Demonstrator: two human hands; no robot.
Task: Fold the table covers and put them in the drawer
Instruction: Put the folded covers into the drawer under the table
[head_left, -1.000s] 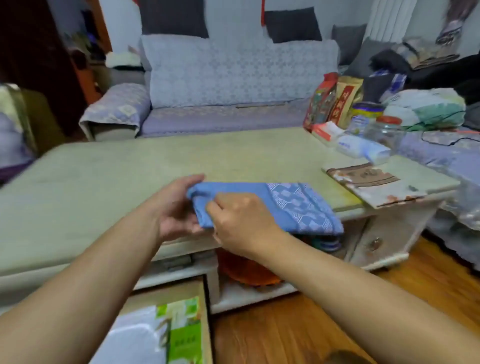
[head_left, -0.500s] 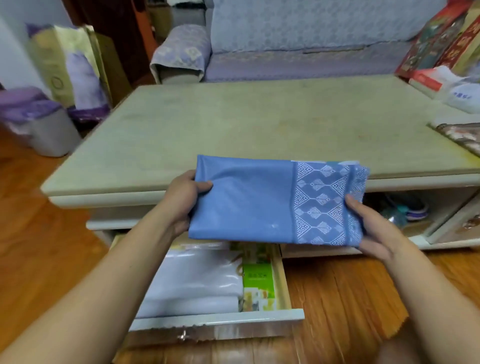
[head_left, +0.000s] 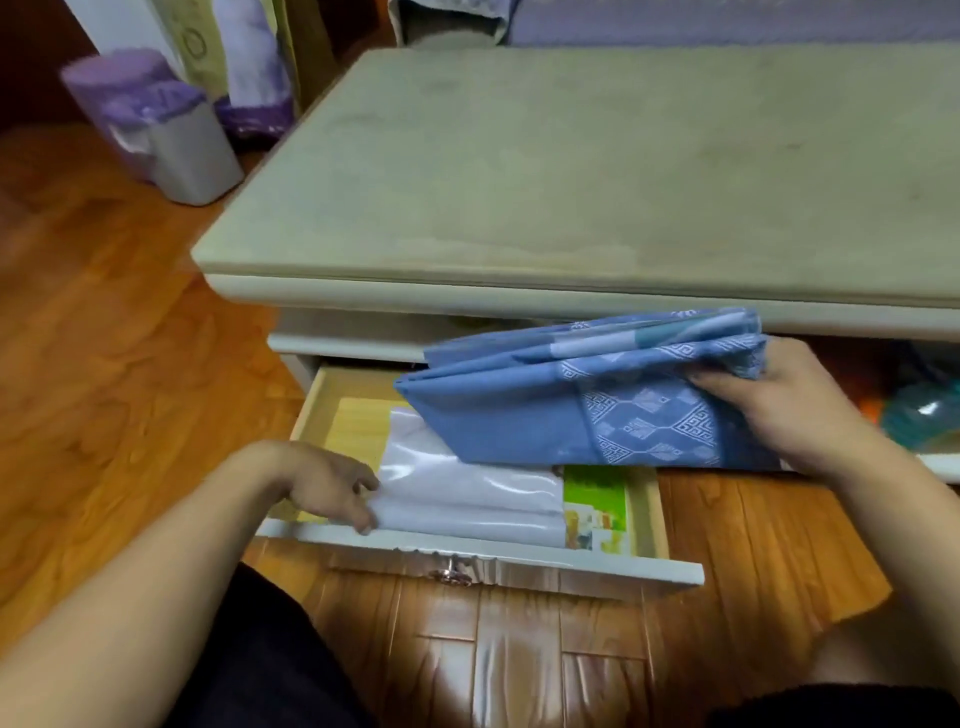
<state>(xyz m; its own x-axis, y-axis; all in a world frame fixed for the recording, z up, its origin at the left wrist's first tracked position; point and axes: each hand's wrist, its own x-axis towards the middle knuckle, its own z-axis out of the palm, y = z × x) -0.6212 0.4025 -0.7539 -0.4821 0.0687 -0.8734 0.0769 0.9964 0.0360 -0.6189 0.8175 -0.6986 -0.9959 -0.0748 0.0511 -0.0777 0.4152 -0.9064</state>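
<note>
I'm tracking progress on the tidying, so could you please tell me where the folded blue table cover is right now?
In the head view, the blue table cover is right of centre, gripped by the right hand over the open drawer, below the table edge.

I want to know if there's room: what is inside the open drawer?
In the drawer lies a white plastic-wrapped package, touched by the left hand, over a green printed sheet. The blue folded cover in the right hand hides the back.
</note>
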